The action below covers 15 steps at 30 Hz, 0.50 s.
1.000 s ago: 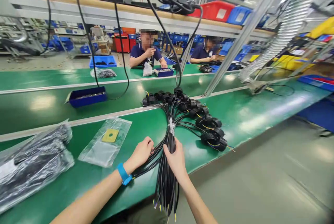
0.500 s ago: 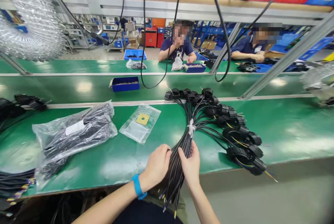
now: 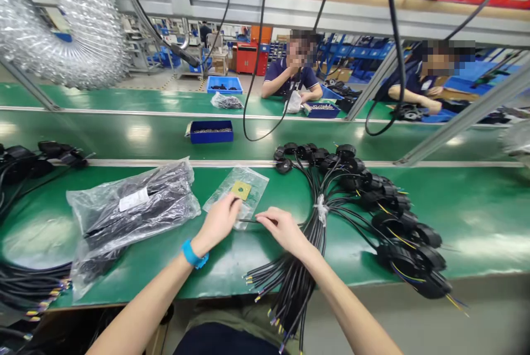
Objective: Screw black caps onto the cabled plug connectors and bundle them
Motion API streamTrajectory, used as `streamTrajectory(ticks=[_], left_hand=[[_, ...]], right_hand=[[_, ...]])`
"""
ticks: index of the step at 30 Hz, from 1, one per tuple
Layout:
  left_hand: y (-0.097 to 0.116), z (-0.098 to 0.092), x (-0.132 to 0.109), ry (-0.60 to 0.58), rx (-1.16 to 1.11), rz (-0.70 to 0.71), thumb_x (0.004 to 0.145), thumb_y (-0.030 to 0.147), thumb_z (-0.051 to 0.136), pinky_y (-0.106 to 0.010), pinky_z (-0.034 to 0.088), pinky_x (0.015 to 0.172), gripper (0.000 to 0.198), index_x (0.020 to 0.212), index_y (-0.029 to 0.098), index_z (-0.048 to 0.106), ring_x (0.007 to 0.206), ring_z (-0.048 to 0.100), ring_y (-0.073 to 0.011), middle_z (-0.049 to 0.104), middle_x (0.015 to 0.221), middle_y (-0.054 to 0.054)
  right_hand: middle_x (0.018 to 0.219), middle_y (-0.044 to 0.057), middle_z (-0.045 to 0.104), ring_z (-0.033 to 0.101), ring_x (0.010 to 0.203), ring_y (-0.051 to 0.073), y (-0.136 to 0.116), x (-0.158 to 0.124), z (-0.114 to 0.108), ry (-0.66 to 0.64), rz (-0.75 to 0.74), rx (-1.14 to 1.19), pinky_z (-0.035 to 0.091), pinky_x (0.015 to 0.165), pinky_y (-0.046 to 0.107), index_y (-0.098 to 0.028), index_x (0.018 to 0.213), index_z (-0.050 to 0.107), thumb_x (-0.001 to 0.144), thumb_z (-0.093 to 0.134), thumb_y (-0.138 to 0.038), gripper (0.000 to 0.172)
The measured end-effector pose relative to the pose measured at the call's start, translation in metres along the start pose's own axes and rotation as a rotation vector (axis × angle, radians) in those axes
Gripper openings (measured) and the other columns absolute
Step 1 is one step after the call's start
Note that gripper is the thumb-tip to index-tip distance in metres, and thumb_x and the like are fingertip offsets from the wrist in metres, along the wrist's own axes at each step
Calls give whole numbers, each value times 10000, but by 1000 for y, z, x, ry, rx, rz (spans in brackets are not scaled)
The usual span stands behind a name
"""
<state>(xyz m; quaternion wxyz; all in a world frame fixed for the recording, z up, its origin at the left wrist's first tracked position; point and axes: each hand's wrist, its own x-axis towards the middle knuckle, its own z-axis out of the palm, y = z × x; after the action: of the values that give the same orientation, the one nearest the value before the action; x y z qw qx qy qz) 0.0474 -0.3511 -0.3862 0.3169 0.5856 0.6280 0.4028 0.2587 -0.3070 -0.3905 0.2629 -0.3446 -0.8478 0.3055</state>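
Note:
Between my two hands one black cable (image 3: 247,221) is drawn out sideways from the bundle. My left hand (image 3: 218,219), with a blue band on the wrist, is closed on its end part. My right hand (image 3: 285,229) pinches the same cable nearer the bundle. The cable bundle (image 3: 305,242) is gathered by a white tie (image 3: 320,208), and its stripped, coloured wire ends fan out over the table's front edge. Round black housings (image 3: 414,239) with loose wires spread at its far end. Under my left hand lies a clear bag (image 3: 259,183) with a yellow square piece (image 3: 241,189).
A large clear bag of black cables (image 3: 136,217) lies on the left. More cables (image 3: 33,283) with coloured ends sit at the left edge. A blue bin (image 3: 211,132) of small parts stands behind. Cords hang from the overhead shelf. Two people sit at the opposite bench.
My hands have moved up and left from around the bundle and now hold a single cable out from it. The bundle's loose ends are more spread. The view has shifted left.

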Motion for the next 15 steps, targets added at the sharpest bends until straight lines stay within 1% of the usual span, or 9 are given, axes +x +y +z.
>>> streamTrajectory(ticks=[2, 3, 5, 7, 10, 12, 15], left_hand=[[-9, -16, 10, 160, -123, -45, 955, 394, 514, -290, 469, 693, 242, 987, 190, 641, 711, 635, -179, 700, 826, -37], [-13, -23, 13, 211, -198, -62, 938, 423, 547, -283, 480, 684, 277, 1009, 178, 657, 712, 634, -177, 698, 826, -41], [-19, -32, 11, 258, -325, -78, 893, 462, 623, -269, 490, 674, 356, 1059, 157, 697, 714, 626, -167, 694, 823, -44], [-22, -35, 6, 257, -425, -108, 843, 475, 699, -257, 490, 670, 432, 1117, 142, 722, 707, 608, -152, 695, 822, -43], [-25, -35, 3, 224, -567, -186, 792, 475, 769, -248, 491, 672, 503, 1147, 120, 735, 710, 592, -137, 699, 826, -50], [-25, -34, 11, 193, -653, -207, 803, 496, 761, -253, 500, 689, 506, 1133, 113, 743, 733, 595, -137, 701, 854, -62], [-25, -33, 31, 134, -767, -190, 825, 526, 739, -262, 512, 717, 499, 1105, 113, 753, 769, 608, -139, 702, 891, -75]], right_hand=[[784, 25, 713, 662, 743, 166, 5, 23, -7, 27, -2, -17, 510, 715, 265, -211, 886, 788, 994, 592, -298, 240], [803, 36, 716, 663, 764, 175, 8, 34, -10, 53, 2, -30, 508, 736, 275, -203, 894, 785, 1001, 578, -303, 254], [851, 65, 726, 665, 807, 197, 18, 53, -12, 106, 15, -58, 506, 773, 302, -184, 930, 780, 1016, 537, -290, 278], [888, 81, 739, 674, 825, 212, 31, 66, -7, 128, 22, -83, 509, 778, 318, -176, 981, 777, 1009, 532, -258, 260], [937, 81, 763, 702, 844, 220, 48, 75, 8, 113, 18, -111, 526, 781, 323, -185, 1051, 774, 975, 570, -212, 219], [968, 84, 767, 713, 867, 226, 57, 75, 18, 120, 21, -138, 534, 791, 329, -182, 1056, 770, 968, 572, -201, 217], [957, 83, 758, 713, 860, 218, 63, 72, 25, 144, 24, -189, 536, 776, 318, -176, 1034, 766, 973, 563, -200, 213]])
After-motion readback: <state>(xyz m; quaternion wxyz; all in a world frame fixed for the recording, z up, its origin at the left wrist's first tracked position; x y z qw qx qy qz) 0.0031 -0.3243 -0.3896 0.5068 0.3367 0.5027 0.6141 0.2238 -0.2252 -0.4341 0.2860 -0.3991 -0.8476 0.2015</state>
